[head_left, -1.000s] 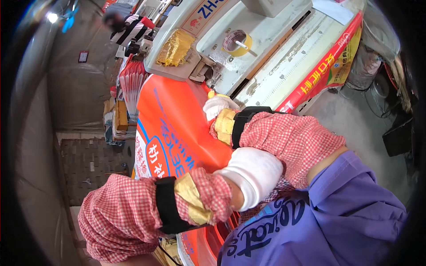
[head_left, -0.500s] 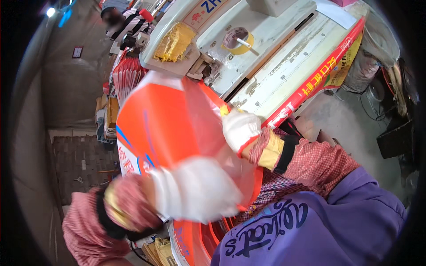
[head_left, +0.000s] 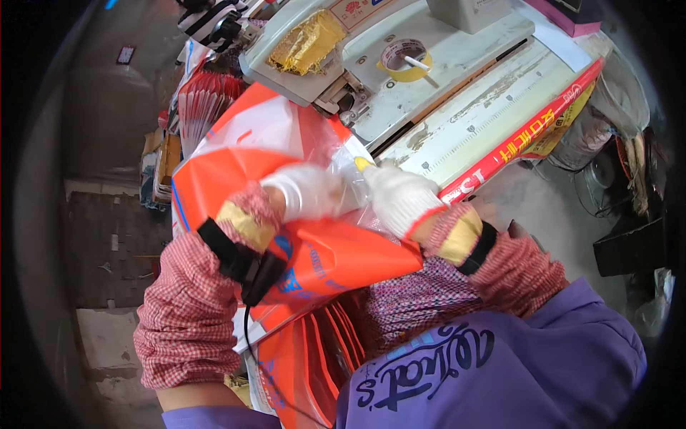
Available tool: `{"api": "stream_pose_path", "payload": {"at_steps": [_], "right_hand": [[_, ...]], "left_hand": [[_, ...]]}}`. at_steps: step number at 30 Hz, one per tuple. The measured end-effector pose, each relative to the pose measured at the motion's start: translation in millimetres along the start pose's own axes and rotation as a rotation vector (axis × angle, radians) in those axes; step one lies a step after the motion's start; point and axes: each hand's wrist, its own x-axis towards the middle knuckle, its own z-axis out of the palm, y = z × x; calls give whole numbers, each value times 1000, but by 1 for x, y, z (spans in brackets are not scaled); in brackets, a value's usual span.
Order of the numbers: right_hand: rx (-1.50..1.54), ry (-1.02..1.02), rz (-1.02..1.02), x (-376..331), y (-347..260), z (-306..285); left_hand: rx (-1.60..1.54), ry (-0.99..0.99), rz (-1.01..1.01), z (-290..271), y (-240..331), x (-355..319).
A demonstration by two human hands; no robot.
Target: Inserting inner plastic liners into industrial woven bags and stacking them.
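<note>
An orange, white and blue plastic woven bag lies bent in front of me, with a clear film liner at its edge. My left hand, in a white knit glove, rests on the bag by the liner; its fingers are blurred and partly hidden. Closed on the bag's edge beside the liner is my right hand, gloved too, with a yellow fingertip cover. The bag's far edge reaches the needle end of a sewing machine.
A yellow tape roll with a white stick sits on the machine bed. A red strip edges the table. More orange bags stand at my lap, and a stack of folded bags is at the far left. A black box is right.
My left hand has moved up and away from me toward the liner, folding the bag's near part over. My right hand has shifted slightly right. The view has tilted a little.
</note>
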Motion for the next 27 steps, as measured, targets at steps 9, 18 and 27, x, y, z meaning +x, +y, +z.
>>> {"api": "stream_pose_path", "payload": {"at_steps": [9, 18, 27], "right_hand": [[317, 1, -88, 4, 25, -22], [-253, -141, -327, 67, 26, -7], [-313, -39, -500, 88, 31, 16]], "left_hand": [[-435, 62, 90, 4, 1, -26], [-572, -228, 537, 11, 49, -21], [101, -18, 136, -12, 37, 14]]}}
